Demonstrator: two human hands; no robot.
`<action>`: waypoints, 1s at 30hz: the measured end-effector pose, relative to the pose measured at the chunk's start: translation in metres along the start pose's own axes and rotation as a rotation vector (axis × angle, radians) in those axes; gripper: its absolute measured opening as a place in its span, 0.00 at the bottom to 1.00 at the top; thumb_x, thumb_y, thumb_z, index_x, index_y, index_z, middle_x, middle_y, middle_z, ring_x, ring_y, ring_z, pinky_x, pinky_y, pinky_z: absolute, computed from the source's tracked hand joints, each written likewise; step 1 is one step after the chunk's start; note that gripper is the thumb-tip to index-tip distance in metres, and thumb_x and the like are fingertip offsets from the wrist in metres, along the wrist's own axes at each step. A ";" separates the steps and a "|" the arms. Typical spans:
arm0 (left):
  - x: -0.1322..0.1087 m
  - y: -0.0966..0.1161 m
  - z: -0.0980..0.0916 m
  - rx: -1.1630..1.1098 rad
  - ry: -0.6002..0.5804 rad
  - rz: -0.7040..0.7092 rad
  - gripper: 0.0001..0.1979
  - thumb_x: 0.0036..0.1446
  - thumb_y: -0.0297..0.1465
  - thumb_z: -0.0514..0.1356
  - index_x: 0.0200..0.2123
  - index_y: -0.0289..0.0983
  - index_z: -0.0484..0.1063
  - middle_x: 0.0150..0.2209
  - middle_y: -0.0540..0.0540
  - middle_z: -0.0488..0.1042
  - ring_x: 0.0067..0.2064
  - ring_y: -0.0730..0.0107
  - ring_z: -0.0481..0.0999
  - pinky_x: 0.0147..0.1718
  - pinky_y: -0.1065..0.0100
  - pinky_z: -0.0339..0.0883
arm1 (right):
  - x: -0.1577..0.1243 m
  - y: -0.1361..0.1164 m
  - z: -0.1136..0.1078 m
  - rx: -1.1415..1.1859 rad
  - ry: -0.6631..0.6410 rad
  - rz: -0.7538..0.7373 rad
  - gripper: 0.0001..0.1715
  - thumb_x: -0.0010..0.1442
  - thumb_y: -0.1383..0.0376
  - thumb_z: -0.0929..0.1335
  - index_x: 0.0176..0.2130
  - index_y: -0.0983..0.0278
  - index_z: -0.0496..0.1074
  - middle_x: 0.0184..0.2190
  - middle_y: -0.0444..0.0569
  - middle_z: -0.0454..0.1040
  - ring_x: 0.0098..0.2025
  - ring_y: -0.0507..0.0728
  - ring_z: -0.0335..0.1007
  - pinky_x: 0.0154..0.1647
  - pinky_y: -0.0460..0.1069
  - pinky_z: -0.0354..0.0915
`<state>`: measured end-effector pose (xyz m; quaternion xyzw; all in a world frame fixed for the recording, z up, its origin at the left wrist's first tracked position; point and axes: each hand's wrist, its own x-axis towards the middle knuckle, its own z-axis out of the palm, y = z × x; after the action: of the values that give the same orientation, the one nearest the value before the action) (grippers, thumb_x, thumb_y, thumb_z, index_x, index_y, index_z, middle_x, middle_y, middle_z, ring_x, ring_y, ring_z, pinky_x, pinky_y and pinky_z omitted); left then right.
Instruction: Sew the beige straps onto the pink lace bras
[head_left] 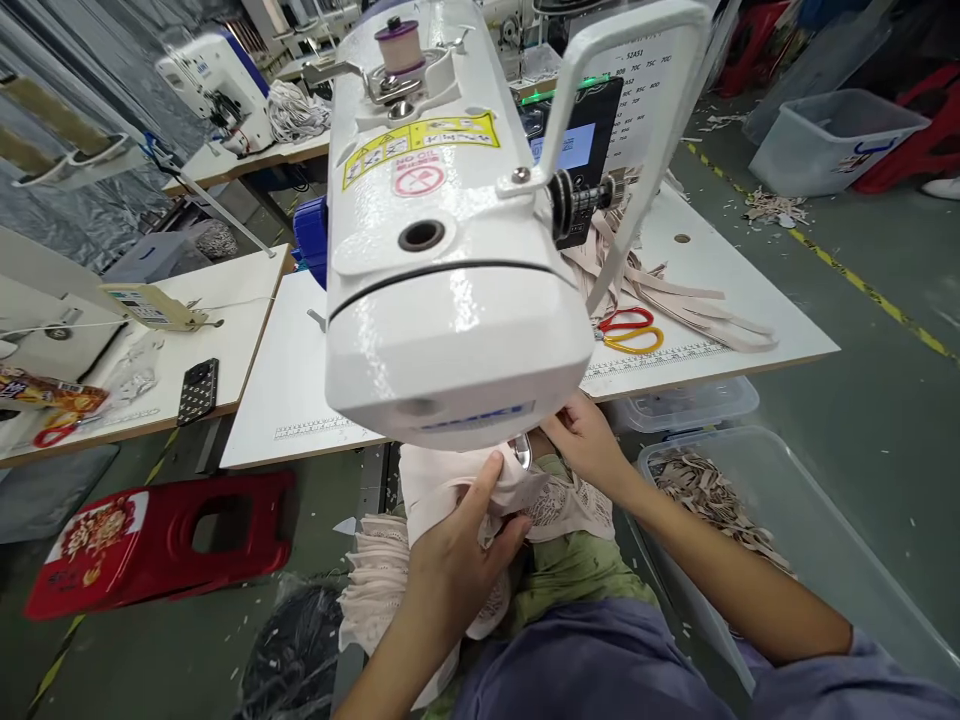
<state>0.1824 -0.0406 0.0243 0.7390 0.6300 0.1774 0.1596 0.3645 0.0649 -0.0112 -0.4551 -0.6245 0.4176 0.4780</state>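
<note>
A white sewing machine [457, 340] fills the middle, its head hiding the needle area. Just below it, my left hand [465, 535] is closed on a beige bra [442, 485] with lace cups, thumb and forefinger pressing the cloth near a shiny metal part [522, 452]. My right hand [589, 445] is closed at the right underside of the machine head. Its fingertips are partly hidden, so what they pinch does not show. Lace [566, 505] of the garment hangs over my lap. A stack of similar beige pieces [375, 575] lies left of my left hand.
Scissors with red and yellow handles [631, 330] lie on the white table [757, 290] beside beige strips [675, 300]. A clear bin [825, 570] with fabric scraps stands at my right. A red stool [165, 540] is on the floor to the left. A phone [199, 390] rests on the neighbouring table.
</note>
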 end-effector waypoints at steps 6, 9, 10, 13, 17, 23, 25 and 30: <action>0.003 0.002 0.000 0.017 0.007 0.010 0.29 0.63 0.41 0.59 0.65 0.44 0.61 0.44 0.47 0.81 0.34 0.67 0.82 0.25 0.74 0.71 | -0.010 -0.006 0.001 0.068 -0.045 0.041 0.10 0.63 0.57 0.66 0.37 0.61 0.70 0.37 0.48 0.70 0.37 0.55 0.67 0.40 0.51 0.65; 0.002 0.002 0.000 0.019 -0.005 0.007 0.29 0.63 0.42 0.58 0.66 0.46 0.60 0.43 0.47 0.81 0.33 0.67 0.82 0.23 0.75 0.69 | -0.015 -0.011 0.003 0.101 -0.042 0.057 0.09 0.61 0.57 0.68 0.36 0.61 0.70 0.35 0.47 0.70 0.34 0.54 0.66 0.38 0.50 0.65; 0.001 0.002 0.000 0.015 0.002 0.004 0.30 0.63 0.42 0.59 0.66 0.46 0.59 0.43 0.47 0.81 0.33 0.67 0.82 0.23 0.74 0.69 | -0.016 -0.013 0.004 0.112 -0.041 0.060 0.09 0.59 0.57 0.68 0.36 0.61 0.69 0.34 0.47 0.70 0.34 0.54 0.66 0.38 0.50 0.65; -0.003 0.001 0.003 0.001 0.044 -0.050 0.37 0.62 0.44 0.60 0.69 0.43 0.50 0.47 0.43 0.80 0.29 0.67 0.81 0.26 0.71 0.72 | -0.019 -0.015 0.007 0.140 -0.053 0.075 0.09 0.57 0.58 0.69 0.35 0.60 0.69 0.34 0.47 0.71 0.36 0.55 0.68 0.40 0.51 0.66; -0.009 0.000 0.010 0.007 0.079 -0.118 0.45 0.62 0.45 0.59 0.71 0.39 0.34 0.53 0.35 0.77 0.24 0.66 0.79 0.24 0.66 0.72 | -0.022 -0.015 0.010 0.143 -0.070 0.094 0.09 0.54 0.60 0.70 0.35 0.60 0.68 0.35 0.46 0.71 0.37 0.55 0.68 0.41 0.51 0.66; -0.008 -0.002 0.019 0.008 0.051 -0.092 0.46 0.65 0.46 0.54 0.70 0.36 0.25 0.61 0.25 0.68 0.28 0.61 0.82 0.26 0.63 0.73 | -0.024 -0.017 0.008 0.118 -0.082 0.146 0.12 0.52 0.58 0.69 0.36 0.60 0.66 0.36 0.46 0.70 0.37 0.56 0.68 0.40 0.51 0.65; -0.004 -0.007 0.021 -0.007 0.032 -0.094 0.46 0.65 0.46 0.54 0.70 0.35 0.25 0.59 0.26 0.70 0.32 0.58 0.84 0.28 0.63 0.74 | -0.019 -0.020 0.010 0.111 -0.088 0.156 0.13 0.52 0.58 0.69 0.36 0.60 0.66 0.35 0.46 0.71 0.38 0.56 0.69 0.42 0.52 0.65; -0.006 -0.001 0.040 -0.083 0.001 -0.056 0.46 0.63 0.45 0.56 0.71 0.32 0.30 0.61 0.27 0.69 0.54 0.49 0.78 0.43 0.58 0.75 | -0.014 -0.009 0.015 0.142 -0.165 0.162 0.16 0.57 0.57 0.70 0.43 0.61 0.68 0.38 0.47 0.72 0.37 0.55 0.68 0.39 0.51 0.66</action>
<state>0.1995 -0.0474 -0.0120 0.7137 0.6426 0.1994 0.1948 0.3501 0.0476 -0.0090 -0.4329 -0.5919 0.5341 0.4208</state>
